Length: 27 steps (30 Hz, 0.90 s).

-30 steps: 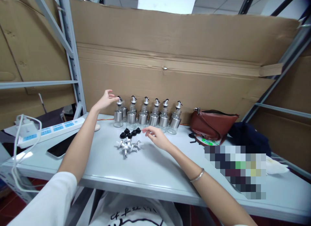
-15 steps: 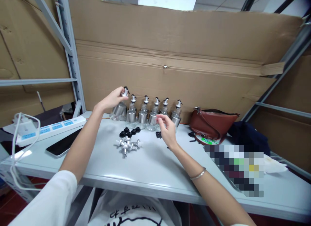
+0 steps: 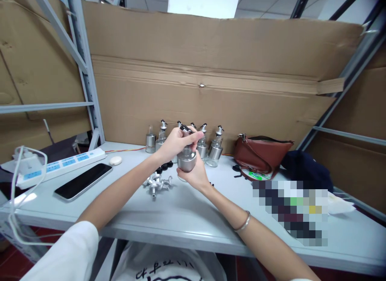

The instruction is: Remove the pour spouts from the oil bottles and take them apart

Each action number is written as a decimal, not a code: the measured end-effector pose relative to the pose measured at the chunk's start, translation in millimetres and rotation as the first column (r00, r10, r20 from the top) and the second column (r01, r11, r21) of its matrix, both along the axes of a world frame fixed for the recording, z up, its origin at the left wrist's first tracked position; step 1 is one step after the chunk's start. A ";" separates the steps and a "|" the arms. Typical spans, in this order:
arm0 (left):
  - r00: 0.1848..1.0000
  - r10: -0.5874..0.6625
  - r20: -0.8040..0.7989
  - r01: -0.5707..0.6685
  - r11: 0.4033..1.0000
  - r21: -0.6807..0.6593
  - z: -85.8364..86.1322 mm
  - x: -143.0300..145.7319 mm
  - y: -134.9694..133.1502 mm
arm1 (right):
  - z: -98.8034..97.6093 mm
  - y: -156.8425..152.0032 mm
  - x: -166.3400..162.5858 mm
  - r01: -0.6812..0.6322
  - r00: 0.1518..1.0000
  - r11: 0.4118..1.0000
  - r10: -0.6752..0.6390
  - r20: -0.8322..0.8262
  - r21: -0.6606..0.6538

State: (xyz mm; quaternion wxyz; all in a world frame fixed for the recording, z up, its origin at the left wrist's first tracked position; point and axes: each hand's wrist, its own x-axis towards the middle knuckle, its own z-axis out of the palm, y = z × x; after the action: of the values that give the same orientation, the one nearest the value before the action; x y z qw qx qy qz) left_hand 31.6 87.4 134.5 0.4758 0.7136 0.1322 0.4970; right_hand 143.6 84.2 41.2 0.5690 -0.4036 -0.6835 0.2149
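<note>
A glass oil bottle (image 3: 186,162) with a steel band is held up over the table between my two hands. My left hand (image 3: 176,143) closes round its top, at the pourer spout (image 3: 186,130) with a black flip cap. Wrapped round the bottle's body from the right is my right hand (image 3: 199,174). Behind them, several similar bottles (image 3: 215,152) stand in a row against the cardboard, some partly hidden by my hands. Below my left hand lie black caps (image 3: 164,167), partly covered, and a pile of silver pourer parts (image 3: 157,186).
A phone (image 3: 83,181), a white round case (image 3: 115,160) and a power strip (image 3: 62,166) lie on the left. To the right are a brown bag (image 3: 262,154), dark cloth (image 3: 309,172) and a blurred-out item (image 3: 295,212). Cardboard (image 3: 211,43) walls the back.
My left hand has brought a bottle from the row's left end to the middle, towards me. My right hand, empty before, now holds its body.
</note>
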 end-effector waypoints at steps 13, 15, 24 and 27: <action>0.886 -0.343 0.314 0.462 0.722 -0.515 -11.3 -15.6 20.0 | -1.5 -6.3 4.5 -0.934 0.202 -0.076 0.694 -0.691 -0.350; 0.883 -0.312 0.351 0.464 0.702 -0.541 -8.8 -13.4 16.6 | -2.5 -4.9 5.3 -0.940 0.217 -0.039 0.699 -0.682 -0.339; 0.860 -0.285 0.424 0.500 0.635 -0.589 1.7 -12.2 15.9 | 6.9 -8.3 4.2 -0.890 0.441 0.244 0.676 -0.590 -0.385; 0.884 -0.279 0.376 0.458 0.681 -0.572 2.6 -14.9 17.3 | 12.5 -12.5 2.2 -0.806 0.590 0.443 0.657 -0.469 -0.392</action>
State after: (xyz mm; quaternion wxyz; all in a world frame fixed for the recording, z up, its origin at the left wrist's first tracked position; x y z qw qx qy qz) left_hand 16.7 104.7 137.1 0.7953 0.4460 0.0843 0.4018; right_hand 145.8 71.6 53.7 0.3496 -0.1843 -0.6151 0.6823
